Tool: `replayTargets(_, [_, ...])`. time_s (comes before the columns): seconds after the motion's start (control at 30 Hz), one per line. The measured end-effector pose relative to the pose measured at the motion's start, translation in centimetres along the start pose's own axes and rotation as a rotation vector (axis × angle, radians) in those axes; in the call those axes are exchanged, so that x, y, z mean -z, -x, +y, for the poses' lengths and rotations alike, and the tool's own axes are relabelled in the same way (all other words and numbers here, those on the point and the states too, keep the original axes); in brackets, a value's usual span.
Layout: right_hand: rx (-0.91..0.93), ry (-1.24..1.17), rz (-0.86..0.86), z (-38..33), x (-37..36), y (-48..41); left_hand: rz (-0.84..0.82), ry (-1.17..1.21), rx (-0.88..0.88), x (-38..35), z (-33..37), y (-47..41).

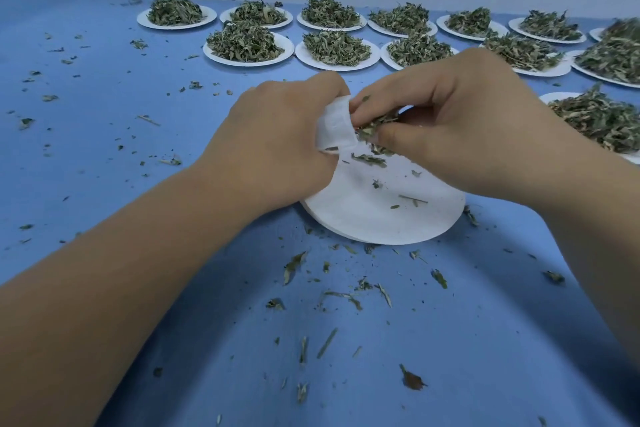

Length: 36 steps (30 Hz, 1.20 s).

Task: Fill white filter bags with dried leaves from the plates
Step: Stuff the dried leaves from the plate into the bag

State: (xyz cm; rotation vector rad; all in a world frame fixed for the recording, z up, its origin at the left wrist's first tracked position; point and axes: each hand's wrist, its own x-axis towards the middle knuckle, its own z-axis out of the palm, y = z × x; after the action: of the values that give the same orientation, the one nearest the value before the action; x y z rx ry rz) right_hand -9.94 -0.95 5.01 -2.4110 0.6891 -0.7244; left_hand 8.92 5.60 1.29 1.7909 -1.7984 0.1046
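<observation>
My left hand (287, 135) pinches the white filter bag (334, 125) by its rim. Just beside it, my right hand (460, 121) pinches dried leaves (372, 126) at the opening, above the plate (374, 218) under both hands. The bag seems limp and featherlight and the leaves crumbly, so I'd grip lightly.

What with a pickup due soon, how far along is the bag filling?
Done: the near plate is nearly bare, only scraps remain; no finished bags show. In hand: the left hand holds a white filter bag while the right hand pinches leaves at its mouth. Left: over ten heaped plates wait behind.
</observation>
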Motion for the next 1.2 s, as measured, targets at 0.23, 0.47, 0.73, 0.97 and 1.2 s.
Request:
replayTargets(0.23, [-0.011,-0.150,-0.024,0.5,-0.5,-0.4,0.012,0.021,-0.061,-0.5,0.2,0.2])
replayTargets(0.47, [-0.026,-0.192,0.057,0.7,-1.9,-0.3,0.024,0.057,-0.064,-0.5,0.0,0.2])
replayTargets(0.73, [-0.014,-0.482,-0.248,1.7,-2.0,0.9,0.012,0.103,0.057,-0.7,-0.4,0.0])
replayTargets(0.97, [0.001,-0.219,0.030,2.0,-2.1,0.9,-0.032,0.032,0.015,-0.7,0.3,0.1])
replayTargets(1.2, [0.043,0.050,0.223,1.5,-2.6,0.5,0.004,0.003,-0.089,-0.6,0.4,0.2])
